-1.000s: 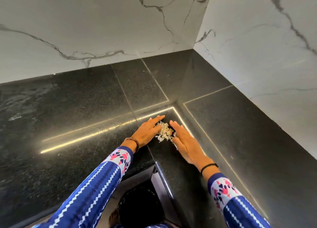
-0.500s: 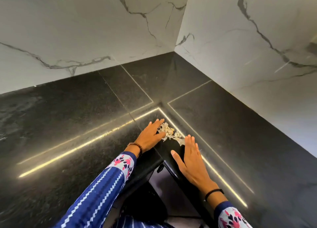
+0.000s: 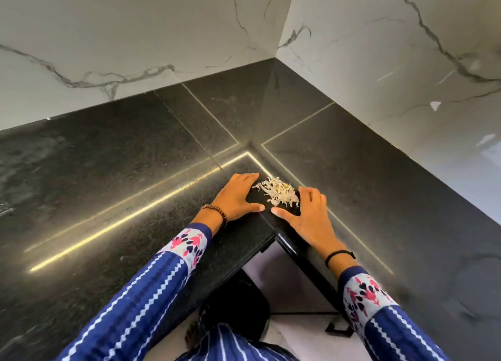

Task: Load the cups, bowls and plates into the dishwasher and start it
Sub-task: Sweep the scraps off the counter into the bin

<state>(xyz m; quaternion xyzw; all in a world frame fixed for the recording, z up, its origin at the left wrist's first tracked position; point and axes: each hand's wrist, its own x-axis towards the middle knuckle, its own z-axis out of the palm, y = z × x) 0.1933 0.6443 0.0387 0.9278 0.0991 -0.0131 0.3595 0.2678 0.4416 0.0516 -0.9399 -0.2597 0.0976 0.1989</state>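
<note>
Near the middle of the frame, the left hand (image 3: 238,195) and the right hand (image 3: 311,217) lie flat on the black counter (image 3: 135,170), at its inner corner. Their fingers are straight and grip nothing. A small pile of pale scraps (image 3: 276,191) lies between them, just beside the left fingertips and touching the right ones. White marble walls (image 3: 135,35) fill the upper part.

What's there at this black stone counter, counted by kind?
Bare hands: 2, left hand and right hand
Pile of pale shredded scraps: 1
Wrist bracelets: 2, brown beaded bracelet, thin black band
Total: 5
</note>
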